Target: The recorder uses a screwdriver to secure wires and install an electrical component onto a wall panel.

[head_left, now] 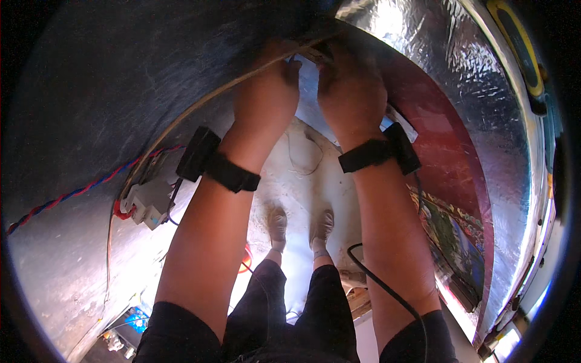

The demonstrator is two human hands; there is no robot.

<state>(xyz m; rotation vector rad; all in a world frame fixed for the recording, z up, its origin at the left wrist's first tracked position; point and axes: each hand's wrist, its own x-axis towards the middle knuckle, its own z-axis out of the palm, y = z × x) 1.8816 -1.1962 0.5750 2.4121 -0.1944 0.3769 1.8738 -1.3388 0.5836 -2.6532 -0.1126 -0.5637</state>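
Observation:
Both my arms reach up to the dark wall, wearing black wrist straps. At the top middle, my left hand (272,75) is closed, its thumb raised and fingertips in shadow. Close beside it, my right hand (351,85) is curled shut, knuckles toward me. A small dark piece (319,54) shows in the gap between the hands; its kind is too dim to tell. Across the top of my left hand runs a thin brown cable (200,104), which bends down the wall to the left. What the fingers of either hand pinch is hidden.
A white electrical box (147,202) hangs on the left wall with a red-and-blue twisted wire (78,193). On the right are a dark red panel (439,133) and a shiny silvery sheet (451,48). My feet stand on a pale floor (296,175). A black cord (387,287) crosses my right forearm.

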